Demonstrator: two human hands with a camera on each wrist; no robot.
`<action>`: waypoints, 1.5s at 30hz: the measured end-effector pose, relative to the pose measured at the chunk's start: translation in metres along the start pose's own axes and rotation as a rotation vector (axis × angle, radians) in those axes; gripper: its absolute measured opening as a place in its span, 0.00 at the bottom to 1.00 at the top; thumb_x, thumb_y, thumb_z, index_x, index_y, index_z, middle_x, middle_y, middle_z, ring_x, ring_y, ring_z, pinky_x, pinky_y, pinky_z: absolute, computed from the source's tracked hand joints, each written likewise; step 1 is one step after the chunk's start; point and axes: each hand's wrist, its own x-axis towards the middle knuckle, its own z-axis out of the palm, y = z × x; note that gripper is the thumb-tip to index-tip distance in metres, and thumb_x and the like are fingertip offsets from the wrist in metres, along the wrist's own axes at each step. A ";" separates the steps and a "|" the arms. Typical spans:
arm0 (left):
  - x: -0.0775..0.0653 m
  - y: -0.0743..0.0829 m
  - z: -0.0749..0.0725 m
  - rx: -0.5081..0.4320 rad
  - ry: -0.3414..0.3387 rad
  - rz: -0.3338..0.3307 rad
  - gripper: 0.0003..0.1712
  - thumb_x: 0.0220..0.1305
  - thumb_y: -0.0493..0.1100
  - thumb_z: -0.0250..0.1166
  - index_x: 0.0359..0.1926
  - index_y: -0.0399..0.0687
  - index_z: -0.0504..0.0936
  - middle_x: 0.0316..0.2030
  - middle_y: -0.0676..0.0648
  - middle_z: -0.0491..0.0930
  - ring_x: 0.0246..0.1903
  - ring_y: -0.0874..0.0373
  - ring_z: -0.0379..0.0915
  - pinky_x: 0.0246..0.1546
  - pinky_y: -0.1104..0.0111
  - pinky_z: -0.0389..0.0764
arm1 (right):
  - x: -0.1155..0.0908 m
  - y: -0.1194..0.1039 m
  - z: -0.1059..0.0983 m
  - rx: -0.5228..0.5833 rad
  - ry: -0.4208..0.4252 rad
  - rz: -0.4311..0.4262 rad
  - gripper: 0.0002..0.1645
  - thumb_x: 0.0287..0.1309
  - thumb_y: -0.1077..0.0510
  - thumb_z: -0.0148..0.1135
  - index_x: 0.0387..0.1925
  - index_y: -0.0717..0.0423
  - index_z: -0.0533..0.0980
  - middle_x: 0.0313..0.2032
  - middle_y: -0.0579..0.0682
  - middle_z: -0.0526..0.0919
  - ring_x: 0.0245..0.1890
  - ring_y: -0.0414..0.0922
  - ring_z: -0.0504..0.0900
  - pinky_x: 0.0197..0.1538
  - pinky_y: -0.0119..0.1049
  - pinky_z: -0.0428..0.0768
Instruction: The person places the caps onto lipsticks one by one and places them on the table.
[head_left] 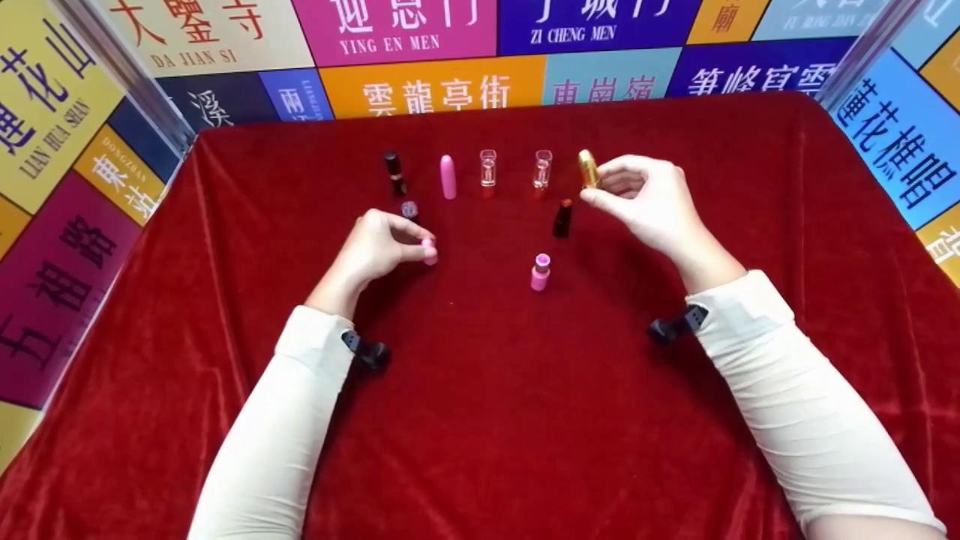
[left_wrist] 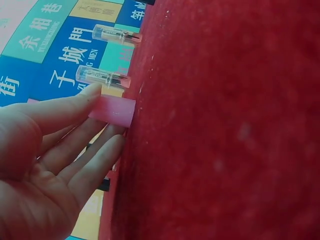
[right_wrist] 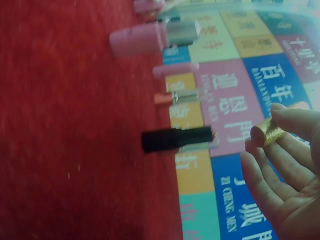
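- The left hand (head_left: 379, 244) pinches a pink cap (head_left: 429, 252) between thumb and fingers, on the left of the scene, low over the red cloth (head_left: 480, 420).
- The right hand (head_left: 649, 199) grips a gold tube (head_left: 587, 169) with thumb and fingertips, far right, seemingly raised off the cloth.
- Just beside the right hand stands a black lipstick (head_left: 562, 219), its red tip bare; nearer, between the hands, is an uncapped pink lipstick (head_left: 539, 274).
- A drifting right thumb or wrist could topple the black lipstick (slim, and on soft velvet), smearing its tip.
- The gold tube could slip if that fingertip pinch loosens; a swing of the left hand could knock the small greyish-purple piece (head_left: 409, 211) beyond it.
- Left fingers cover much of the cap in the head view, and whether its lower end touches cloth is unclear.
- The greyish-purple piece is too small to identify; the right wrist view blurs, and fingers hide part of the gold tube.
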 end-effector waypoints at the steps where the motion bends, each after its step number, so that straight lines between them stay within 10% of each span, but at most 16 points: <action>1: 0.001 -0.001 0.000 -0.015 -0.003 -0.006 0.10 0.57 0.40 0.84 0.40 0.43 0.95 0.38 0.48 0.92 0.45 0.57 0.78 0.41 0.74 0.74 | 0.004 0.003 0.000 -0.009 0.003 0.012 0.18 0.58 0.58 0.81 0.46 0.65 0.87 0.37 0.49 0.92 0.33 0.30 0.86 0.42 0.23 0.81; 17: 0.002 -0.008 0.000 -0.053 -0.017 -0.025 0.13 0.54 0.42 0.86 0.40 0.45 0.95 0.35 0.52 0.91 0.45 0.59 0.78 0.44 0.74 0.75 | 0.068 0.054 0.013 -0.206 -0.029 0.179 0.18 0.59 0.57 0.80 0.46 0.65 0.86 0.39 0.53 0.93 0.29 0.23 0.79 0.39 0.20 0.76; 45: 0.002 -0.007 0.001 -0.055 -0.015 -0.024 0.13 0.53 0.42 0.86 0.39 0.44 0.95 0.36 0.51 0.91 0.45 0.60 0.77 0.42 0.74 0.75 | 0.066 0.065 0.014 -0.248 -0.098 0.198 0.21 0.57 0.56 0.81 0.48 0.65 0.87 0.45 0.58 0.92 0.30 0.22 0.78 0.43 0.22 0.75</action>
